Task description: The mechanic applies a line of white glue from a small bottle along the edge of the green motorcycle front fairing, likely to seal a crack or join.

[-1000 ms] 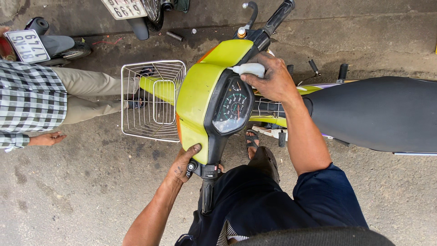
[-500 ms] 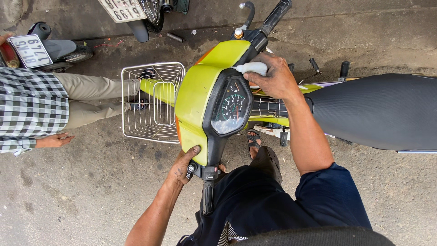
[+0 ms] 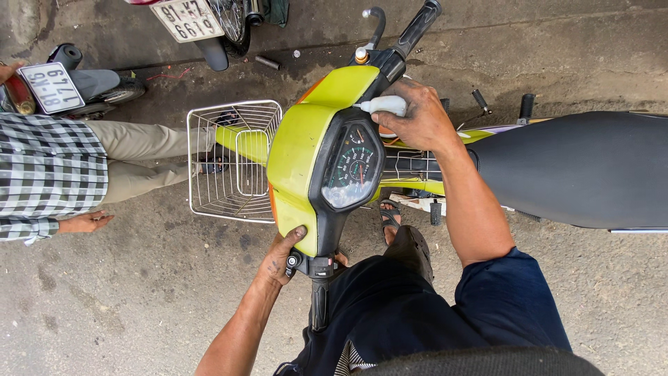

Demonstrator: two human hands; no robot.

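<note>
I look down on a lime-green motorbike's handlebar cowl [image 3: 299, 150] with its round speedometer [image 3: 351, 167]. My left hand [image 3: 284, 254] grips the near end of the cowl by the black switch block, just above the near black handgrip [image 3: 319, 315]. My right hand [image 3: 416, 115] is closed around a small white tube or bottle [image 3: 383, 105], its tip held against the cowl's top edge near the far handgrip [image 3: 417, 26]. The black seat [image 3: 577, 167] stretches to the right.
A wire front basket [image 3: 233, 160] projects left of the cowl. Another person in a checked shirt [image 3: 49, 174] and beige trousers crouches at the left. Two parked bikes' rear ends with number plates [image 3: 52, 87] stand at the top left, on stained concrete.
The view has shifted slightly; both of my hands keep their grips. The crouching person's hand at the left has moved a little.
</note>
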